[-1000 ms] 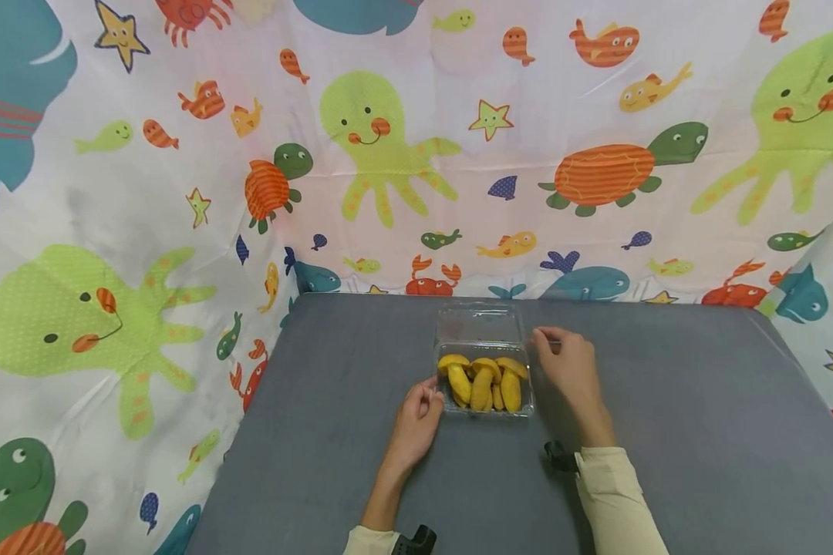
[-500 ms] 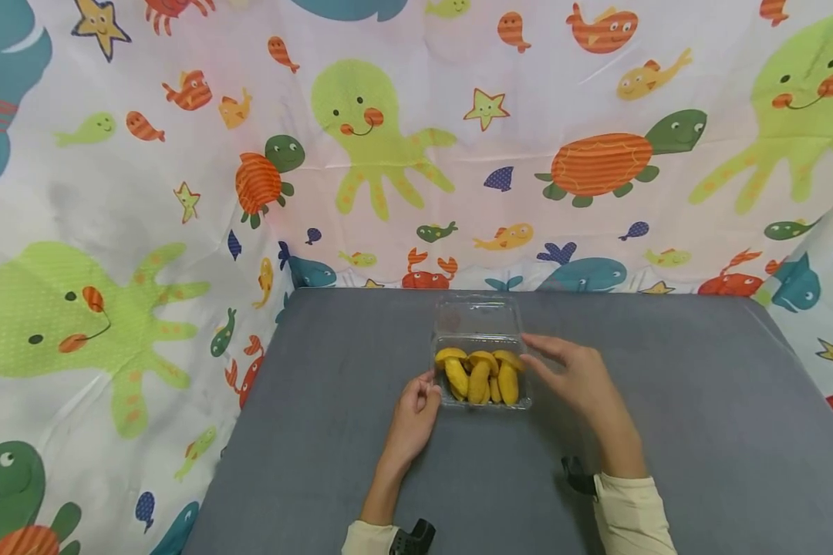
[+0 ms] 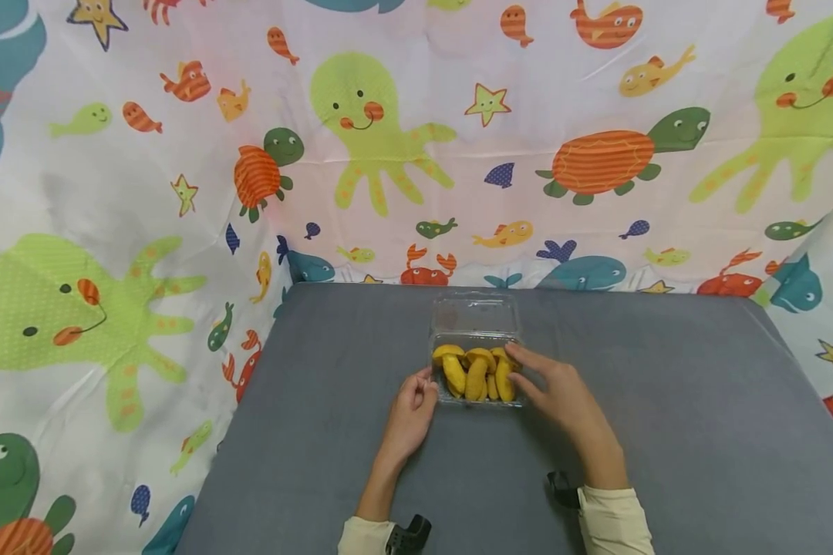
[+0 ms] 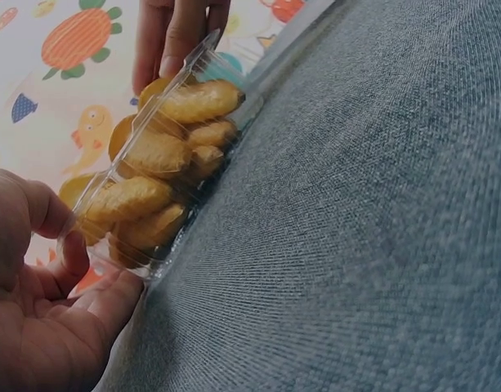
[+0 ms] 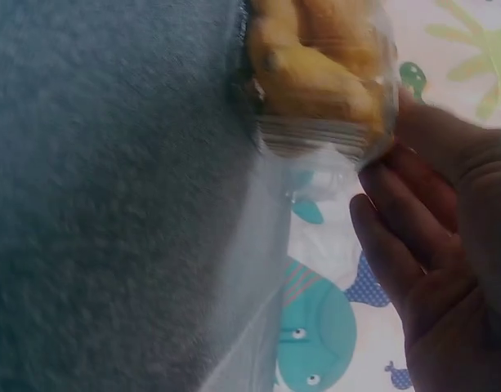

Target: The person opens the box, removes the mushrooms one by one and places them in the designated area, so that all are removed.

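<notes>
A clear plastic clamshell box [image 3: 477, 404] stands on the table with its lid [image 3: 475, 314] tipped back. Inside lie several yellow mushrooms [image 3: 477, 381], caps toward the lid, stems toward the front. At the box's left side, my left hand [image 3: 411, 408] pinches the rim between thumb and fingers; the left wrist view shows this hand [image 4: 54, 302] at the box corner. My right hand [image 3: 562, 393] reaches over the right wall, its index finger and thumb spread at the rightmost mushroom. In the right wrist view the other fingers of that hand [image 5: 446, 220] extend outside the box wall.
A grey cloth-covered table [image 3: 673, 416] lies under the box and both forearms. Behind and to the left hangs a white curtain [image 3: 403, 239] printed with sea animals. Each wrist wears a black camera.
My right hand moved from beside the lid hinge to the rightmost mushroom, its fingers spreading on the way. My left hand keeps its place on the box's rim.
</notes>
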Demonstrator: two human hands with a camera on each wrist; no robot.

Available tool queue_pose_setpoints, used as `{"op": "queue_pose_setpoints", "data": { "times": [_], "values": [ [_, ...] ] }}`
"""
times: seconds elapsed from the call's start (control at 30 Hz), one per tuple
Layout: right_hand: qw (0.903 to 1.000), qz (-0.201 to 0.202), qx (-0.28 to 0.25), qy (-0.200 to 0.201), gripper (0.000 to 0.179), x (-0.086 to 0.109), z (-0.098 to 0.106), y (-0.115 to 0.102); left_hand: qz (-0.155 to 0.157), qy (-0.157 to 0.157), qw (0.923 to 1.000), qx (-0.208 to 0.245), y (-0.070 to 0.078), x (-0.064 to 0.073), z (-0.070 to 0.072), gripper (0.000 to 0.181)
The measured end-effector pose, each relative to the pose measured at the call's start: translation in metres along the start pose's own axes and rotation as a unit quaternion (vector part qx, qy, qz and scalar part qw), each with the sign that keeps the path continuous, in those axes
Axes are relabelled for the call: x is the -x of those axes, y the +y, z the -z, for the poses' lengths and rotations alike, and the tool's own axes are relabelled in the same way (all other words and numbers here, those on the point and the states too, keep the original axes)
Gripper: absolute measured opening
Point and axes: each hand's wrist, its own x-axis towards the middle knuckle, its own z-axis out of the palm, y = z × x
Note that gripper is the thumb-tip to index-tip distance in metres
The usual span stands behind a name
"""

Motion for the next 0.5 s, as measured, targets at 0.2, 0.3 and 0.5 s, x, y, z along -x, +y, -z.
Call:
{"op": "queue_pose_setpoints", "data": {
  "times": [0.2,0.3,0.5],
  "values": [
    [0.9988,0.003,0.019,0.046,0.048,-0.003,-0.008,0.0,0.002,-0.002,1.0,-0.009,-0.001,0.0,0.001,0.021],
    [0.9975,0.01,0.026,0.064,0.046,-0.005,-0.01,-0.001,0.003,-0.002,1.0,-0.003,-0.001,0.0,0.001,0.022],
    [0.9966,0.002,0.046,0.069,0.047,-0.004,-0.012,-0.004,0.002,0.001,1.0,-0.003,0.0,0.0,-0.001,0.021]
  ]
}}
